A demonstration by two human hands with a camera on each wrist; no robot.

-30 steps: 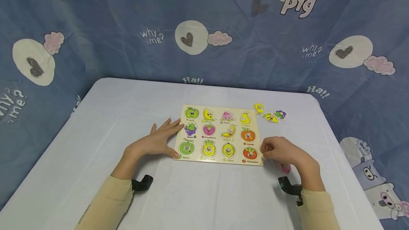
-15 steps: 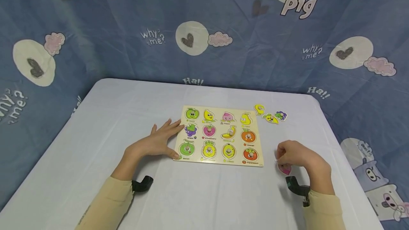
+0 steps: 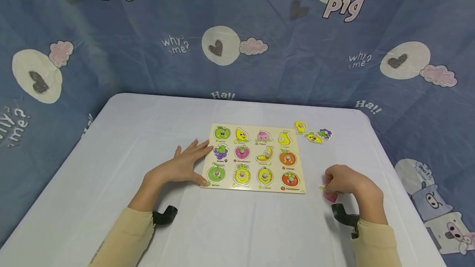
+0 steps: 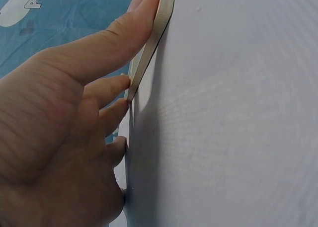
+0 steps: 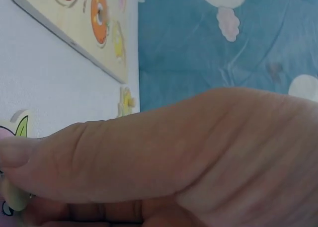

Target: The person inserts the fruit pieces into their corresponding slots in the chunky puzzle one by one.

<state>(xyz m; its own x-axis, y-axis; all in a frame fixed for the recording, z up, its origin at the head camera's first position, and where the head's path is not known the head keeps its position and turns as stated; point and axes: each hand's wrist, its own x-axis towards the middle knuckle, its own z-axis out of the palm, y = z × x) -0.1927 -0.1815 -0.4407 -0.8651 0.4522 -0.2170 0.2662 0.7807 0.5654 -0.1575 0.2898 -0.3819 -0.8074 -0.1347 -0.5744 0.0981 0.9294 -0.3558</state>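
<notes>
The left hand (image 3: 177,167) lies spread against the left edge of the puzzle board (image 3: 254,172) on the white tabletop (image 3: 222,234). Right of the board, the right hand (image 3: 350,182) pinches a pink fruit piece (image 3: 330,197) between thumb and fingers.

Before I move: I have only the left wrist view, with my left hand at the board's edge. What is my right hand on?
Observer: Your right hand pinches the pink peach piece, on the table right of the wooden board.
Operator: Any other loose pieces?
Observer: Yes, the grape piece and two yellow fruit pieces lie off the board's far right corner.
Operator: Is the row nearest me filled?
Observer: It looks so; all four fruits, from melon to persimmon, show a knob.
</notes>
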